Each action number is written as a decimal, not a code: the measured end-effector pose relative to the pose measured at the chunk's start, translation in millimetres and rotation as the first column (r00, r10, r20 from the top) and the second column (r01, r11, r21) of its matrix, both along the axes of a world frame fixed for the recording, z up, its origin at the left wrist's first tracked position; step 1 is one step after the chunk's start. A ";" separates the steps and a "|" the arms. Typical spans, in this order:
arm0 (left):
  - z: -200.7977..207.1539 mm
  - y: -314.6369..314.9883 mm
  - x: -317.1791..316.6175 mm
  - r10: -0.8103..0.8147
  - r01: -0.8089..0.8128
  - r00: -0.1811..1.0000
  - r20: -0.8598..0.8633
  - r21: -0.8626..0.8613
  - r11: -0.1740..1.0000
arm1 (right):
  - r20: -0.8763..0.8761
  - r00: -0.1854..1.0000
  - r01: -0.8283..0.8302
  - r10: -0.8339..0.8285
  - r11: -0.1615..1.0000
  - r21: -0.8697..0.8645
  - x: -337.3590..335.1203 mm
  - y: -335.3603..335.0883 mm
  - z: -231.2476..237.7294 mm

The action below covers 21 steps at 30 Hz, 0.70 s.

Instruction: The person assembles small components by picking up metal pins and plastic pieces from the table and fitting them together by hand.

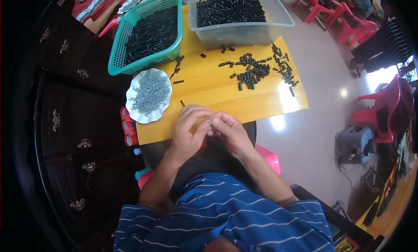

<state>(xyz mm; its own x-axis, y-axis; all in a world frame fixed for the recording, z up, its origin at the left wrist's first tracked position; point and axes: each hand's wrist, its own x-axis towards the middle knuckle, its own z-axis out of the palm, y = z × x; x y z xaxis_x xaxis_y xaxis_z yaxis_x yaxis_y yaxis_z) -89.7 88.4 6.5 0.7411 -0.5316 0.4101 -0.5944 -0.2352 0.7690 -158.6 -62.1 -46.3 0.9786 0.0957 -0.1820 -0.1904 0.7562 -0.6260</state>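
In the head view, a small piece [211, 120] seems to be pinched where the fingertips of the left hand [190, 126] and the right hand [231, 135] meet, at the near edge of the yellow-covered counter [204, 90]. Both hands are nearly closed: the left is loosely curled with its thumb brought to the fingers, and the right is narrowed to a pinch of thumb and forefinger. What exactly is held cannot be told, since it is mostly covered by the fingers.

For careful handling, a light fingertip grip is best kept, with the piece steadied by one hand and turned or pressed by the other, in line with its length. A dropped piece would be better caught if the hands were held further over the counter.

The long axis of the held piece cannot be made out. Just beyond the left hand, a lone black piece [182, 103] is laid aslant, its far end tipped to the left. In the black heap [253, 72], short tubes are pointed every way. Small clear pieces [151, 92] are piled without order on a white scalloped plate [148, 119].
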 end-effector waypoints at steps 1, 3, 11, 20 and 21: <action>-1.8 1.8 0.8 -0.002 0.002 1.000 -0.001 -0.005 1.000 | 0.009 1.000 0.029 -0.028 0.998 -0.050 0.3 0.9 -1.0; -7.4 4.8 2.7 0.011 -0.012 0.999 0.049 0.023 1.000 | 0.020 0.998 0.056 -0.054 0.993 -0.104 0.4 1.5 -1.1; -14.5 6.9 6.3 0.015 -0.014 0.998 -0.069 0.014 1.000 | 0.076 0.986 0.168 -0.149 0.870 -0.464 -0.9 1.1 0.0; -8.8 -1.5 21.1 -0.091 0.099 0.980 -0.179 0.033 0.995 | 0.164 0.965 0.264 -0.207 0.785 -0.561 0.7 -5.1 7.6; -8.5 -3.1 22.4 -0.116 0.127 0.972 -0.206 0.040 0.991 | 0.167 0.964 0.265 -0.206 0.778 -0.569 1.8 -6.8 9.3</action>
<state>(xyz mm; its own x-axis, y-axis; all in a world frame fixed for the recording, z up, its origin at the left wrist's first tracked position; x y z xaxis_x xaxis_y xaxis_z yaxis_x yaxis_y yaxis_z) -67.3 85.3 -2.0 0.7343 -0.6396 0.2274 -0.4540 -0.2136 0.8650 -156.8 -68.9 -37.0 0.9713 -0.2348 -0.0373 0.0248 0.2562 -0.9663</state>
